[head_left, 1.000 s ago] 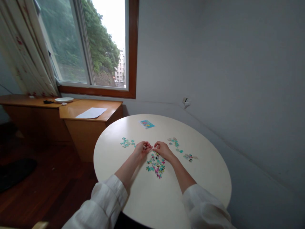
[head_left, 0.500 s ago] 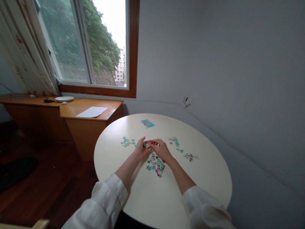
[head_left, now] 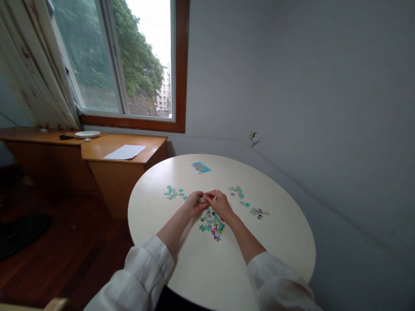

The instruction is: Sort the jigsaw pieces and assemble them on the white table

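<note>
My left hand [head_left: 194,204] is cupped with its palm up, closed around several small jigsaw puzzle pieces [head_left: 202,199]. Against its fingers rests my right hand [head_left: 220,203], fingertips pinched at the same pieces; which piece it grips is partly hidden. Just below both hands a mixed pile of puzzle pieces [head_left: 214,225] in green, pink and yellow lies on the white round table [head_left: 207,263]. Left of my hands is a loose group of mostly green pieces [head_left: 174,192]. Smaller groups sit to the right, one of green pieces [head_left: 239,192] and one of mixed colours [head_left: 258,212].
A blue picture card [head_left: 200,167] lies near the table's far edge. Back left stands a wooden desk [head_left: 155,149] with a sheet of paper [head_left: 126,152] and a white plate [head_left: 87,134]. A grey wall [head_left: 292,103] with a socket [head_left: 254,136] borders the right side.
My left thumb has folded down over the pieces from its raised position, bringing the left fingers closer to the right hand. The pieces on the table have stayed put.
</note>
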The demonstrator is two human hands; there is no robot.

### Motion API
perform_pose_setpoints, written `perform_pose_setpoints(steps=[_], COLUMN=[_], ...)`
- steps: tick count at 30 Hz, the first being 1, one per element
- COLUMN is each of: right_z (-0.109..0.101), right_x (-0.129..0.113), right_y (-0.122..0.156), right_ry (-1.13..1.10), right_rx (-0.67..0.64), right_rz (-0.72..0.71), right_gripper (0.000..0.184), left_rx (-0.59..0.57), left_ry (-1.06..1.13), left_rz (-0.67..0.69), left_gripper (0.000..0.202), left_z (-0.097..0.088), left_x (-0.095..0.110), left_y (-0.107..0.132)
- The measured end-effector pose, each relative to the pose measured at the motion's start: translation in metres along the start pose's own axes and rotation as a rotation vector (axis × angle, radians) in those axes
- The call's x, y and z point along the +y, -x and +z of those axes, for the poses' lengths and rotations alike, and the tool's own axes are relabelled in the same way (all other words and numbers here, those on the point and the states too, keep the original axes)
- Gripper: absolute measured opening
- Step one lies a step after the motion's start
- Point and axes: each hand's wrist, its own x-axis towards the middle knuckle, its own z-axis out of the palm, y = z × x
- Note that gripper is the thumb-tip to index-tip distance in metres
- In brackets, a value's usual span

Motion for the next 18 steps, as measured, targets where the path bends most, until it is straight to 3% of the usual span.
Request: perform_pose_setpoints(steps=[9,18], right_z=[-0.002,-0.001], right_x=[0.003,0.005], right_y=[0.0,0.0], right_ry=[-0.005,-0.005], right_rx=[0.109,0.092], right_rz=[-0.01,-0.083], right_gripper=[0.015,0.022], left_rx=[0.004,0.065], left_ry=[-0.149,-0.187], left_rz=[0.038,0.134], left_gripper=[0.014,0.014], left_z=[-0.005,-0.008], left_x=[-0.003,-0.004], left_y=[-0.005,-0.011])
